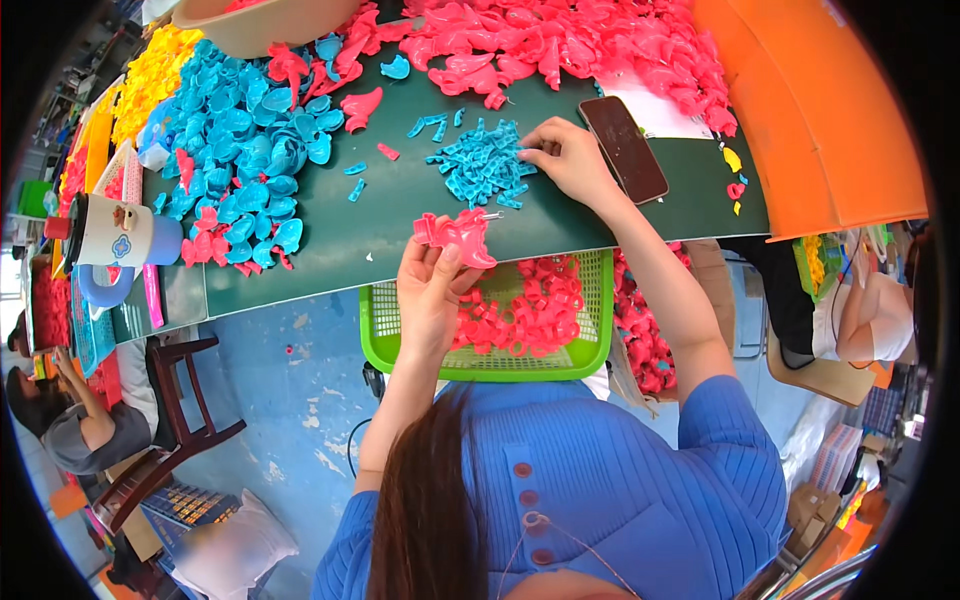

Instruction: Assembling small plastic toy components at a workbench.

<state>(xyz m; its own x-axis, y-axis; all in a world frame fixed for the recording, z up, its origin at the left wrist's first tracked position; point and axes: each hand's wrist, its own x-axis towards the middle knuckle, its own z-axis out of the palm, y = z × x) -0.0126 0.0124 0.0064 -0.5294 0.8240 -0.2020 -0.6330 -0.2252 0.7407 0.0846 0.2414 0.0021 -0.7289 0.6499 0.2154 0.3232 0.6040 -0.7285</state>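
From head height the scene is viewed steeply downward, through a wide fisheye lens. The left hand (432,280), the right hand (570,162) and the green table (335,235) are seen from near; the blue floor (270,385) is seen farther below.

On table (330,235): piece pile (482,165), phone (624,150) right of it, shell heap (240,150) left; basket (480,373) before table

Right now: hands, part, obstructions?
Left fingers holding pink plastic part. Right fingers at edge of small blue pieces. Phone close by, to their right.
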